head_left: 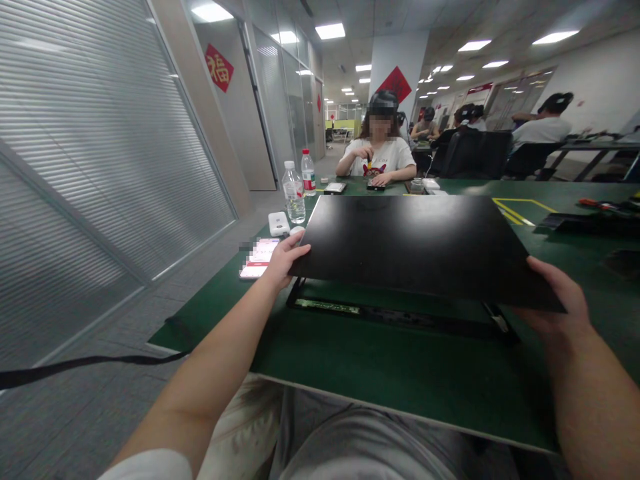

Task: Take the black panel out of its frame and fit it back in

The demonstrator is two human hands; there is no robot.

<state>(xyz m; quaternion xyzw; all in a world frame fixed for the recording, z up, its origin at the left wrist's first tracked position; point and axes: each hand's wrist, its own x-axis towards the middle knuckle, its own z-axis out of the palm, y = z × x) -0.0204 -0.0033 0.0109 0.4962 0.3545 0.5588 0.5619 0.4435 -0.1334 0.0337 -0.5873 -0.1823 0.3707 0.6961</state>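
A large flat black panel [415, 243] is held just above the green table [390, 373], tilted slightly up at the near edge. My left hand [283, 260] grips its near left corner and my right hand [557, 300] grips its near right corner. Under the panel lies a black frame [400, 317] with a thin green circuit strip [327, 307] along its near side.
A phone [257, 259] lies left of my left hand, with a white power bank [279, 223] and two water bottles [294, 193] beyond. A person sits across the table working on small devices. Black parts lie at the far right [590, 222]. More people sit behind.
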